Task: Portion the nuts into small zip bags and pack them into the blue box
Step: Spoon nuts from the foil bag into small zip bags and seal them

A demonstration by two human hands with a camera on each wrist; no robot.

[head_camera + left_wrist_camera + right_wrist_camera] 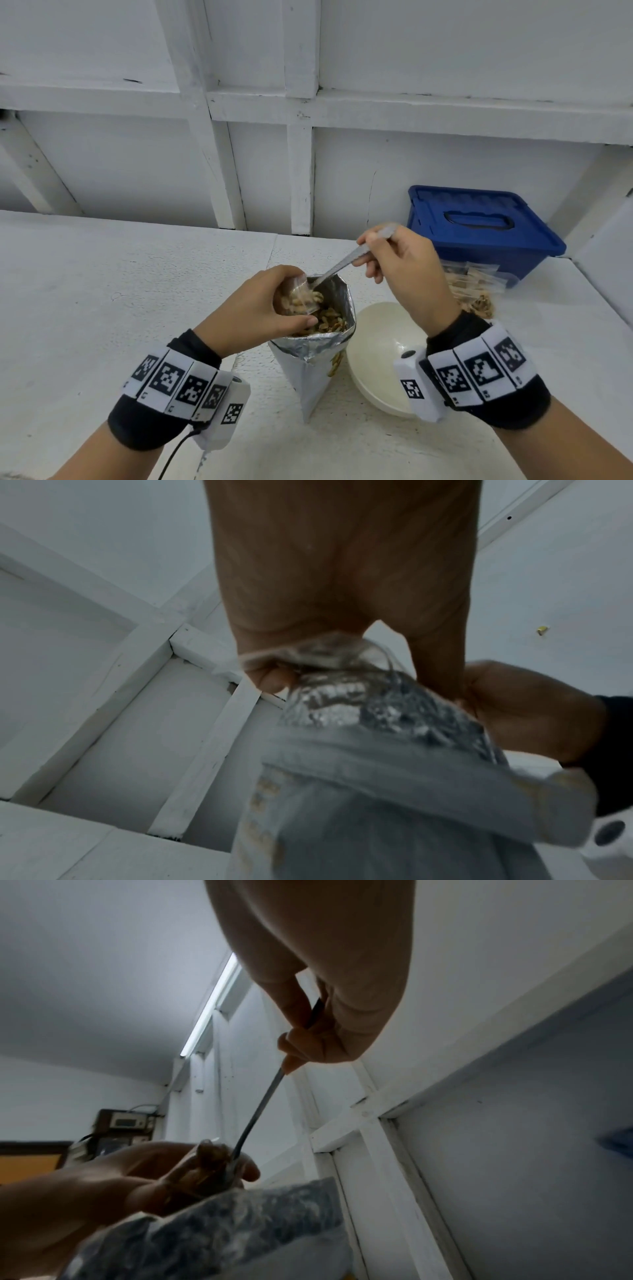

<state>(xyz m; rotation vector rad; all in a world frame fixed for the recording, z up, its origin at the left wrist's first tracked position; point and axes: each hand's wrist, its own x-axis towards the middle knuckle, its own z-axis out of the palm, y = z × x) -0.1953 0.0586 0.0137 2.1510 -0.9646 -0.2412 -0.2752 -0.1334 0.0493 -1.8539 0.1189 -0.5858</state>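
Observation:
An open foil bag of nuts (315,363) stands on the white table. My left hand (260,308) holds a small clear zip bag (296,298), partly filled with nuts, over the foil bag's mouth. My right hand (394,260) grips a metal spoon (342,263) by its handle; the spoon's bowl reaches down into the zip bag's opening. In the right wrist view the spoon (260,1110) slants down to the zip bag (209,1161). The blue box (479,229) sits at the back right with its lid on.
A cream bowl (376,356) sits right of the foil bag, under my right wrist. Several filled zip bags (476,287) lie in front of the blue box. A white panelled wall (301,137) borders the table's far edge.

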